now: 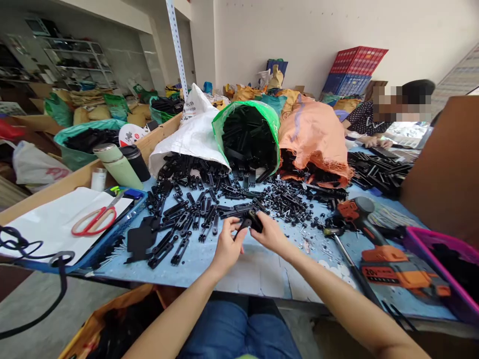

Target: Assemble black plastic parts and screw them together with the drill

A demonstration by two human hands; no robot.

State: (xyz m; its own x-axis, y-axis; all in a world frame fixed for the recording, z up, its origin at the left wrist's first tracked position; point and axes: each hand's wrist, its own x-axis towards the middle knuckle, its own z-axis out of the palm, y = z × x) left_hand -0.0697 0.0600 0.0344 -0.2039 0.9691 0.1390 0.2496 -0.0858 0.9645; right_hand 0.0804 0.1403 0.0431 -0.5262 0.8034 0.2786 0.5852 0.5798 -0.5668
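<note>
Close together over the front of the blue table, my left hand and my right hand are both closed on black plastic parts. The fingers partly cover these parts, and I cannot make out whether they are joined. Just beyond my hands lie many loose black plastic link pieces, some slotted and some with rounded ends. A heap of small screws and black knobs spreads to the right of them. Flat black plates lie to the left.
Behind the parts, a white sack, a green bag and an orange sack spill black pieces. An orange cordless drill, a hammer and a pink basket are right. Red scissors lie left. A co-worker sits far right.
</note>
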